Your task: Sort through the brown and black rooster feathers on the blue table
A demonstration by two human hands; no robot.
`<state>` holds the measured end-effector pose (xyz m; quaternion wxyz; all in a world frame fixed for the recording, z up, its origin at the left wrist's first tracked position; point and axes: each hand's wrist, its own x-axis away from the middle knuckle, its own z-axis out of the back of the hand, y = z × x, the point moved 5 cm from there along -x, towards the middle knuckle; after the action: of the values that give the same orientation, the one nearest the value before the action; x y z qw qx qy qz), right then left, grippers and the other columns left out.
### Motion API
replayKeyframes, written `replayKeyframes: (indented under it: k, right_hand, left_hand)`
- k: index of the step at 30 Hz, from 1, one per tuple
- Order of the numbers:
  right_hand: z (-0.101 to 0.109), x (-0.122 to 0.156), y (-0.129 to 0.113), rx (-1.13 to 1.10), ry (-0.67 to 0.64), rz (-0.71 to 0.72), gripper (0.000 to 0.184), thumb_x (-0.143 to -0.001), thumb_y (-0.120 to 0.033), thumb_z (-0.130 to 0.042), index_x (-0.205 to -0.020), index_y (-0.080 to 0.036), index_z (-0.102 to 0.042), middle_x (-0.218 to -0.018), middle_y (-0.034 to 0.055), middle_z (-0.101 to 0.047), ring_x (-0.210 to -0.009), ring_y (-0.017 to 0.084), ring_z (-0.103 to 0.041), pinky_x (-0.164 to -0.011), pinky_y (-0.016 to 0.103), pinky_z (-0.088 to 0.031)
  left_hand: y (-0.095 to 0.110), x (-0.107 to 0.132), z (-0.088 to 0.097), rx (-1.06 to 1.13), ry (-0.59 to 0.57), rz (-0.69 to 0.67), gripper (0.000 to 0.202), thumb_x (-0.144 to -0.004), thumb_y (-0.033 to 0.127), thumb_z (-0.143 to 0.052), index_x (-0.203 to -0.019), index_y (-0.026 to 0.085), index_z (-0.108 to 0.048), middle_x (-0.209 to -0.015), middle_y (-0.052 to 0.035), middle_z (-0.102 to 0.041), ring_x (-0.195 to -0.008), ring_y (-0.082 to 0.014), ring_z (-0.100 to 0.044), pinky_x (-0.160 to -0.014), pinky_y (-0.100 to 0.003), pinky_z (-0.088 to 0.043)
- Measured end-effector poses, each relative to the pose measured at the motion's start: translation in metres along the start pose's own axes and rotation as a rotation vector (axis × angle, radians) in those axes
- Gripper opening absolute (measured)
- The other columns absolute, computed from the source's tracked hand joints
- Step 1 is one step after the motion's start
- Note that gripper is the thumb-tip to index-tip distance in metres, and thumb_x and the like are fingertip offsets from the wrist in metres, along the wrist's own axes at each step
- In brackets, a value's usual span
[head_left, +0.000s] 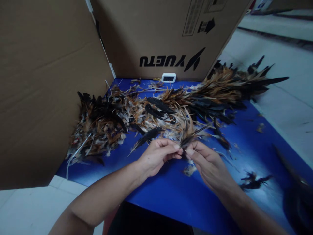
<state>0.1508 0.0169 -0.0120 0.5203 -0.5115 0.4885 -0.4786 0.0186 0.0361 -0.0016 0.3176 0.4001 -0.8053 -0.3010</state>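
Observation:
Over the front part of the blue table, my left hand (158, 155) is closed in a pinch on the base of a small bunch of tan and dark feathers (187, 129). The feathers point up and away from me. Close beside it, my right hand (205, 160) pinches the lower end of a thin dark feather (199, 130) at the same bunch. The fingertips of both hands nearly meet there, and the quill ends are partly hidden. Just beyond lies a loose heap of brown, white and black feathers (139, 112).
A feather pile (97, 130) lies at left, a long stack of feathers (227, 86) at back right. Cardboard panels (146, 32) stand behind and at left. A small white digital display (168, 77) sits at the back. A dark feather tuft (254, 181) lies on the blue table (168, 195).

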Motion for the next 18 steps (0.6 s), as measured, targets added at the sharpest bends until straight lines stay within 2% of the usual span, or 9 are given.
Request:
replayKeyframes:
  k: [8,12,18]
  right_hand:
    - [-0.0059,0.0021,-0.0011,0.003,-0.074,-0.043,0.013,-0.084,-0.032,-0.054,-0.078,-0.021,-0.055,-0.074,0.0001,-0.054,-0.07,0.014,-0.048,-0.064,0.028,-0.039]
    - [-0.0063,0.0018,-0.0031,-0.033,-0.072,-0.046,0.013,-0.083,-0.033,-0.055,-0.079,-0.021,-0.056,-0.075,0.0016,-0.056,-0.077,0.017,-0.052,-0.069,0.031,-0.041]
    - [-0.0021,0.001,-0.0013,-0.047,-0.077,-0.056,0.012,-0.082,-0.032,-0.056,-0.077,-0.021,-0.056,-0.072,-0.0004,-0.052,-0.071,0.015,-0.049,-0.067,0.029,-0.04]
  left_hand:
    - [0.0011,-0.0008,0.0011,0.02,0.04,-0.003,0.015,-0.062,0.021,-0.074,-0.063,0.008,-0.065,-0.064,-0.0036,-0.063,-0.059,-0.0086,-0.058,-0.063,-0.021,-0.048]
    - [0.0002,-0.0015,0.0011,0.031,0.014,0.018,0.016,-0.063,0.021,-0.074,-0.064,0.008,-0.065,-0.063,-0.0034,-0.063,-0.058,-0.0083,-0.058,-0.062,-0.021,-0.048]
    - [-0.0021,-0.0019,0.0018,0.036,-0.022,0.04,0.018,-0.063,0.023,-0.075,-0.067,0.008,-0.066,-0.064,-0.0037,-0.064,-0.058,-0.009,-0.059,-0.064,-0.022,-0.048]
